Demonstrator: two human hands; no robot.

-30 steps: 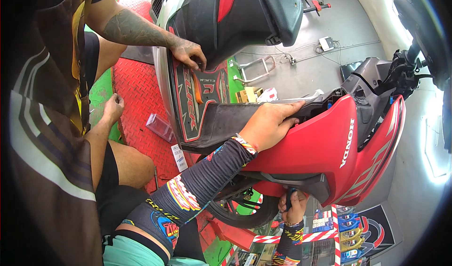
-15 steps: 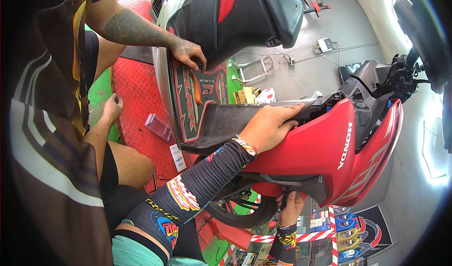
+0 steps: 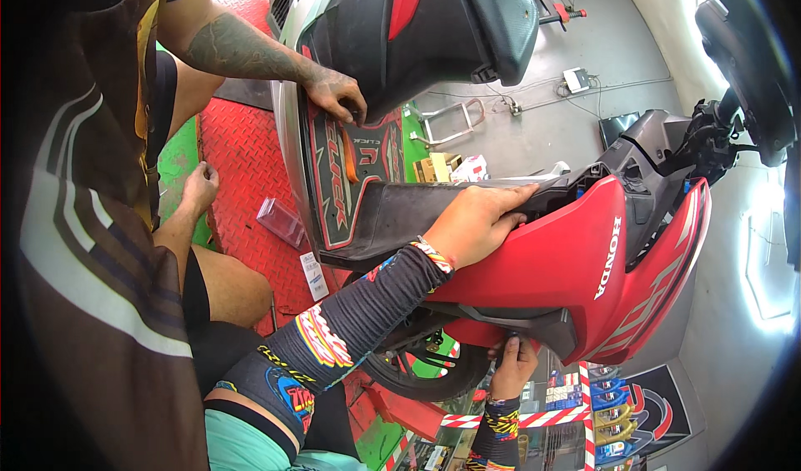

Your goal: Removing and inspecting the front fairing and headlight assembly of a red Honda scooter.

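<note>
A scooter lies across my view, its red front side panel (image 3: 551,254) near the handlebar end. My left hand (image 3: 471,229) rests palm down along the seam between this panel and the dark grey inner panel (image 3: 409,216). Its upper finger is stretched out over the grey edge; a lower digit is at the gap beside the red panel. Below, my right hand (image 3: 512,371) reaches up to the panel's dark lower trim (image 3: 538,327). Its fingers are bent together at the trim's underside, around something small and dark that I cannot make out.
A co-worker's hand (image 3: 335,95) rests on the scooter's footboard beside an orange strip (image 3: 350,158); their other hand (image 3: 200,189) hangs by their knee. A clear plastic box (image 3: 281,221) sits on the red ramp (image 3: 242,162). Bottles (image 3: 613,421) and a striped rack stand lower right.
My right hand has shifted slightly, its fingertips closer against the lower trim, and the dark thing in it shows less. My left hand keeps its place on the seam.
</note>
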